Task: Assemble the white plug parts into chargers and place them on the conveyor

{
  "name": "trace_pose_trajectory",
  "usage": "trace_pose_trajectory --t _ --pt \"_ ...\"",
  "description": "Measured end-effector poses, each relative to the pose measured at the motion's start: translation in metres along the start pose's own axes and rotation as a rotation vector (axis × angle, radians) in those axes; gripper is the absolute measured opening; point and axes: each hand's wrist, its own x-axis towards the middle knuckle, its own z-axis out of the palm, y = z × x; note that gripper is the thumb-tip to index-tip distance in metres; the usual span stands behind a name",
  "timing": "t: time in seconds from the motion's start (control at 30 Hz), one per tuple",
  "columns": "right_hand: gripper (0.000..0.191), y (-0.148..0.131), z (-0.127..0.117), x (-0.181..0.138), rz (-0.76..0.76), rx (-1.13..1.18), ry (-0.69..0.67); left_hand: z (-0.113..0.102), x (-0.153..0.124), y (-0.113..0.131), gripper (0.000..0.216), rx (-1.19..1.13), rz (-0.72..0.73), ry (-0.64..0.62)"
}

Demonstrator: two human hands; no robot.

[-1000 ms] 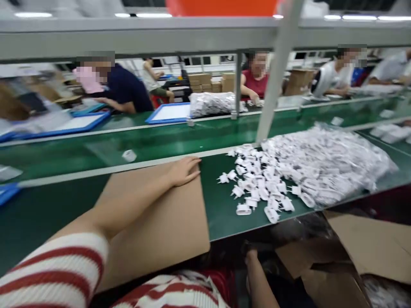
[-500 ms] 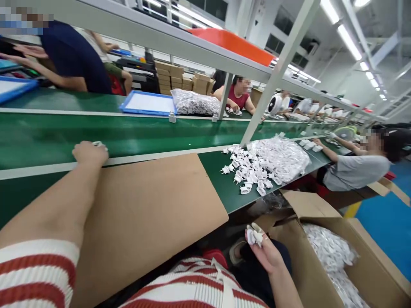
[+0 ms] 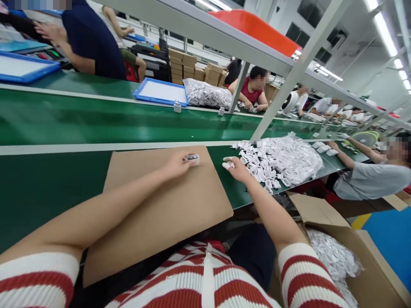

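My left hand (image 3: 176, 166) is closed on a small white charger housing (image 3: 193, 159), held above the cardboard sheet (image 3: 154, 201) near its right end. The housing's hollow side shows, with something darker inside. My right hand (image 3: 238, 169) is just right of the sheet, at the left edge of a heap of loose white plug parts (image 3: 261, 164). Its thumb and finger, with white coverings on the tips, are pinched together; whether a part lies between them is hidden. Behind the heap lies a clear bag of white parts (image 3: 290, 156).
A green conveyor belt (image 3: 96, 126) runs beyond a pale rail, with two white chargers, one a charger (image 3: 177, 107), at its far edge. A slanted post (image 3: 282, 92) rises behind the heap. An open carton (image 3: 375, 256) stands lower right. A co-worker in grey (image 3: 375, 179) sits at right.
My left hand has come right from the belt to above the cardboard, with a housing now visible in it. My right hand has risen from near my lap to beside the heap.
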Motion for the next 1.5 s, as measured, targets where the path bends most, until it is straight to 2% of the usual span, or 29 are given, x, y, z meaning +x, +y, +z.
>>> trace_pose_trajectory --t 0.07,0.13,0.23,0.3,0.37,0.47,0.53,0.6,0.67,0.7,0.8,0.87,0.93,1.1,1.3,1.4,1.5 --pt "0.054 0.008 -0.009 0.016 0.005 -0.194 -0.148 0.022 -0.015 0.011 0.047 -0.038 0.039 -0.073" --pt "0.054 0.016 -0.023 0.025 -0.038 -0.357 -0.205 0.034 -0.026 0.019 0.045 -0.050 0.050 -0.087" --pt "0.054 0.023 -0.041 0.028 -0.137 -0.559 -0.237 0.042 -0.033 0.020 0.050 -0.095 0.035 -0.074" --pt "0.061 0.024 -0.044 0.027 -0.131 -0.715 -0.304 0.044 -0.032 0.017 0.052 -0.113 0.019 -0.072" --pt "0.060 0.023 -0.042 0.026 -0.093 -0.816 -0.351 0.044 -0.031 0.014 0.044 -0.095 0.021 -0.080" --pt "0.054 0.021 -0.037 0.027 -0.075 -0.847 -0.346 0.042 -0.031 0.014 0.038 -0.074 0.038 -0.082" --pt "0.051 0.019 -0.038 0.028 -0.075 -0.840 -0.275 0.040 -0.031 0.015 0.039 -0.094 0.042 -0.072" --pt "0.040 0.012 -0.038 0.029 -0.074 -0.726 -0.096 0.039 -0.031 0.016 0.038 -0.104 0.037 -0.068" --pt "0.024 -0.001 -0.032 0.029 -0.055 -0.417 0.086 0.039 -0.030 0.017 0.036 -0.103 0.031 -0.070" --pt "0.021 -0.009 -0.026 0.029 -0.027 -0.201 0.126 0.040 -0.029 0.017 0.035 -0.101 0.029 -0.066" --pt "0.039 -0.037 -0.001 0.033 0.119 0.410 0.018 0.041 -0.027 0.016 0.034 -0.101 0.018 -0.008" --pt "0.049 -0.052 0.018 0.037 0.217 0.642 -0.078 0.041 -0.027 0.015 0.032 -0.098 0.002 0.032" --pt "0.051 -0.060 0.033 0.041 0.281 0.771 -0.114 0.039 -0.027 0.015 0.029 -0.093 0.003 0.037" --pt "0.046 -0.059 0.054 0.045 0.294 0.921 -0.010 0.035 -0.027 0.017 0.034 -0.113 0.035 0.016" --pt "0.048 -0.049 0.053 0.035 0.295 0.889 -0.031 0.038 -0.025 0.016 0.032 -0.108 0.014 0.013" --pt "0.043 -0.048 0.051 0.033 0.225 0.834 -0.068 0.038 -0.025 0.015 0.034 -0.122 -0.008 0.015" --pt "0.042 -0.051 0.051 0.031 0.092 0.715 -0.139 0.037 -0.024 0.014 0.035 -0.151 -0.017 0.011"
